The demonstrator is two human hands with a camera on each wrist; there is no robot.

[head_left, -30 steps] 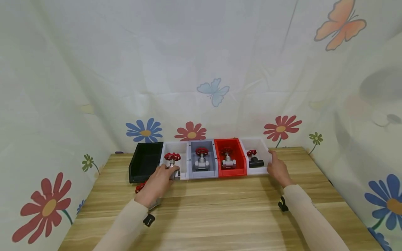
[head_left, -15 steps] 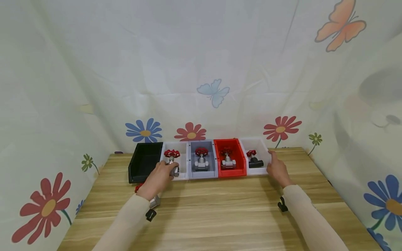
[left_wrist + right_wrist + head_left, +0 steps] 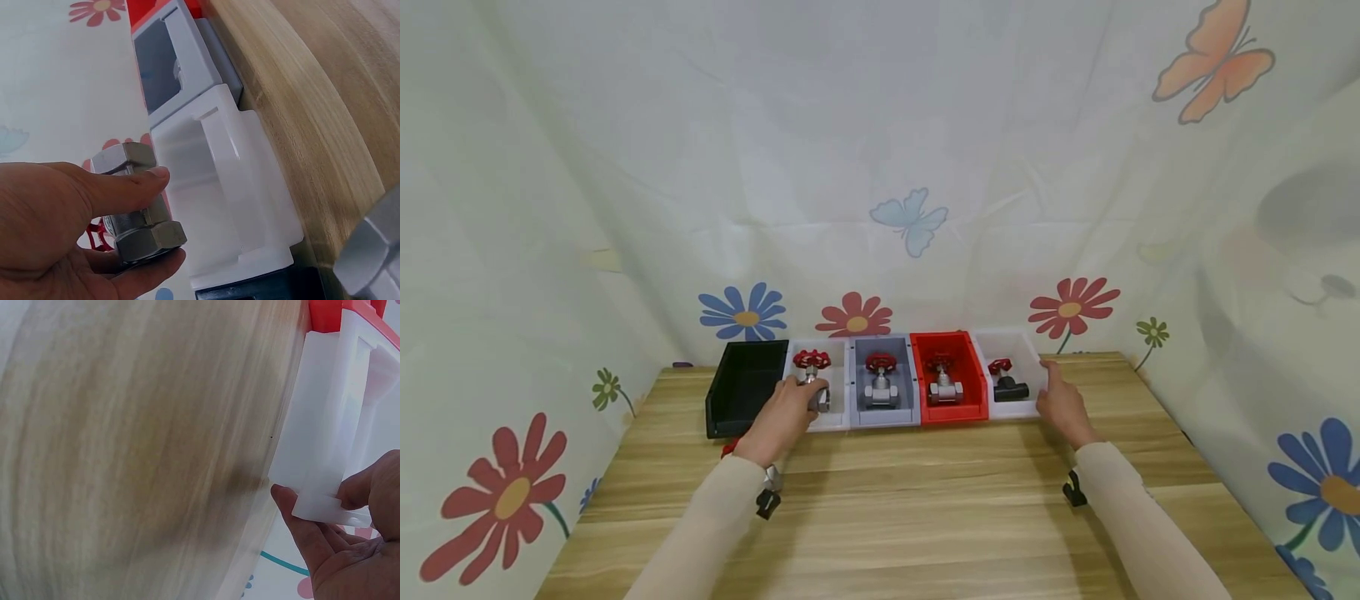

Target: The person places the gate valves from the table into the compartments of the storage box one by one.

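My left hand [image 3: 781, 417] grips a silver gate valve [image 3: 147, 215] by its metal body, thumb on one side and fingers on the other. Its red handwheel [image 3: 812, 359] points up and away. In the head view the valve overlaps the white bin [image 3: 234, 187], second from the left; the left wrist view shows it beside the bin's opening. At the row's right end, my right hand [image 3: 1063, 406] pinches the side wall of another white bin [image 3: 325, 425], thumb inside and fingers outside. A black valve with a red handwheel [image 3: 1011, 388] lies in that bin.
A black bin [image 3: 713, 408] forms the row's left end. The grey bin [image 3: 886, 420] and red bin [image 3: 955, 413] each hold a silver valve with a red handwheel. Another valve [image 3: 772, 478] lies on the wooden table [image 3: 925, 517], partly hidden under my left forearm. A flowered curtain hangs behind.
My left hand has moved slightly forward, carrying the valve farther over the white bin. More of the valve on the table shows beside my left wrist. My right hand stays at its bin wall.
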